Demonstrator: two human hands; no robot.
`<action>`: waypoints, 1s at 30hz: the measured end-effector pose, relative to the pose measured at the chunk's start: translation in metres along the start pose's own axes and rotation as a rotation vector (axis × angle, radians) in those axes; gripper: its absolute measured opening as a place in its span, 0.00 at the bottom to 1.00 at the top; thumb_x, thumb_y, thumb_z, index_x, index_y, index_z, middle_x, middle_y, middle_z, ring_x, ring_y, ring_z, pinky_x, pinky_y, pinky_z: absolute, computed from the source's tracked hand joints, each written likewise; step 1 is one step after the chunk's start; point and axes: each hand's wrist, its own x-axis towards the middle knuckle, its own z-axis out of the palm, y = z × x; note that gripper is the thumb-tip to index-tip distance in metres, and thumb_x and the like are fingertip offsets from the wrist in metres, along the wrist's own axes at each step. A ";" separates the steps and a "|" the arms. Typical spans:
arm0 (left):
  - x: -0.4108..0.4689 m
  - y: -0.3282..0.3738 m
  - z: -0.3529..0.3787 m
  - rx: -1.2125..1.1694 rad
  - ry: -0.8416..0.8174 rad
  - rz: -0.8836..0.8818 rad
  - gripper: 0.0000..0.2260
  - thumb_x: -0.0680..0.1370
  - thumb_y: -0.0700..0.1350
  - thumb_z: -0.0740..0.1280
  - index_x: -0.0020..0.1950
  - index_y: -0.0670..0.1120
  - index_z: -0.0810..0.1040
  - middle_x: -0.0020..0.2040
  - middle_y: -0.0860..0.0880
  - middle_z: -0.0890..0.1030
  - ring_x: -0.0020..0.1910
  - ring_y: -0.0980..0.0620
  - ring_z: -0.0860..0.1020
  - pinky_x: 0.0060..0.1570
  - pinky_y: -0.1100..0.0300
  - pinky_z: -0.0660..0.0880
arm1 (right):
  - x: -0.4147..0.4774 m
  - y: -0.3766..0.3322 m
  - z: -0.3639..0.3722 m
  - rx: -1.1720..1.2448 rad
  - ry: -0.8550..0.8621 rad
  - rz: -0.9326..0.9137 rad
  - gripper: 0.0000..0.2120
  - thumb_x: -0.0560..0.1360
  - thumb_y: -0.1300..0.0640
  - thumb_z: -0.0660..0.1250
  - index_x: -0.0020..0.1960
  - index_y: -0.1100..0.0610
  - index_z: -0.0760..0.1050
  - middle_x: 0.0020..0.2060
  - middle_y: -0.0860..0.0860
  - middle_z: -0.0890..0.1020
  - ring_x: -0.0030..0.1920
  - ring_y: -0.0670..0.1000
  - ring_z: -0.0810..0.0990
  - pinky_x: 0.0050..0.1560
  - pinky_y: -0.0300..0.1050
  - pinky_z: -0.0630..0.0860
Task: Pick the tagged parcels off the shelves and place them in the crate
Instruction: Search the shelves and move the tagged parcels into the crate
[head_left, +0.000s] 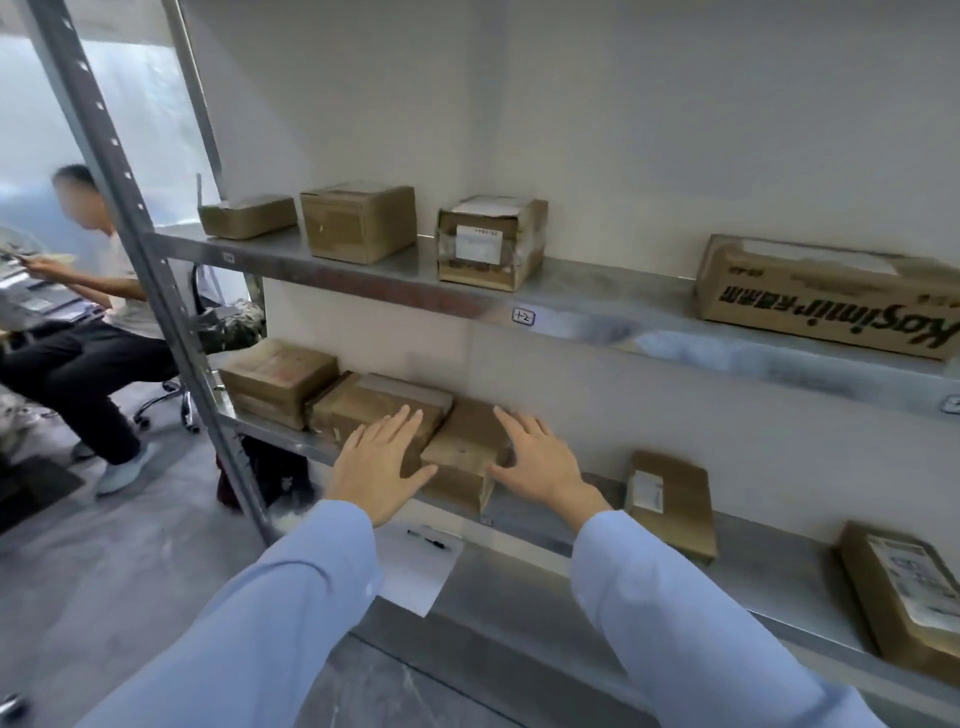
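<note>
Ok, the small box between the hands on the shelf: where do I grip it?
Clamp its side faces from the front, left hand and right hand one per side: the small box sits at the shelf edge, a flat parcel crowding its left.

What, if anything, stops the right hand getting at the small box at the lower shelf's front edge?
Probably nothing, so yes: the right hand is open beside the small box, with bare shelf on that side. The left hand flanks the other side.
</note>
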 end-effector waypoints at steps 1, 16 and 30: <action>0.006 -0.003 0.009 -0.018 -0.017 -0.009 0.34 0.79 0.63 0.59 0.80 0.53 0.51 0.80 0.54 0.53 0.78 0.53 0.55 0.76 0.53 0.50 | 0.008 0.002 0.007 0.008 -0.016 0.009 0.40 0.77 0.40 0.64 0.81 0.48 0.48 0.79 0.50 0.56 0.78 0.54 0.54 0.74 0.54 0.60; 0.069 -0.072 0.113 -0.189 -0.343 0.055 0.33 0.79 0.61 0.62 0.80 0.53 0.53 0.77 0.53 0.62 0.73 0.50 0.64 0.69 0.58 0.60 | 0.069 0.026 0.088 0.130 -0.099 0.353 0.39 0.77 0.40 0.65 0.80 0.46 0.50 0.78 0.50 0.59 0.78 0.55 0.55 0.74 0.57 0.61; 0.081 -0.056 0.146 -0.714 -0.410 -0.039 0.42 0.76 0.51 0.71 0.80 0.51 0.46 0.79 0.51 0.55 0.75 0.49 0.61 0.71 0.54 0.63 | 0.070 0.035 0.122 0.326 -0.116 0.488 0.51 0.70 0.44 0.76 0.80 0.46 0.45 0.76 0.53 0.63 0.75 0.58 0.61 0.72 0.56 0.64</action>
